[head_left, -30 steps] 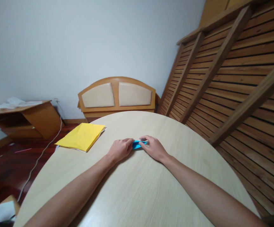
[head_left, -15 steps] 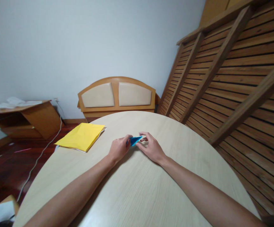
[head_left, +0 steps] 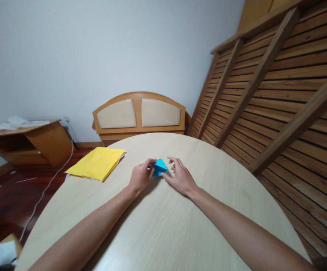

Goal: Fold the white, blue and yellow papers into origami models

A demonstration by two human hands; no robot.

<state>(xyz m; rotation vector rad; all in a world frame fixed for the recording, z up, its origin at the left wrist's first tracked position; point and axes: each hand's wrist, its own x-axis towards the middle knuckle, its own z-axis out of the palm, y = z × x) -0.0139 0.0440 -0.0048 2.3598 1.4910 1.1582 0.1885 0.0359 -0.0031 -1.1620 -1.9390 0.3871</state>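
In the head view, the left hand (head_left: pixel 141 176) pinches the folded blue paper (head_left: pixel 160 165) between thumb and fingers, over or on the pale wood-grain desk (head_left: pixel 169 226), while the right hand (head_left: pixel 182 178) has thumb and fingers spread apart, its thumb tip at the paper's near right edge. Good handling calls for a light, steady left pinch and gentle right-thumb pressure along the creases, so the opened folds neither crumple nor tear

1 head-worn view; forward and downward
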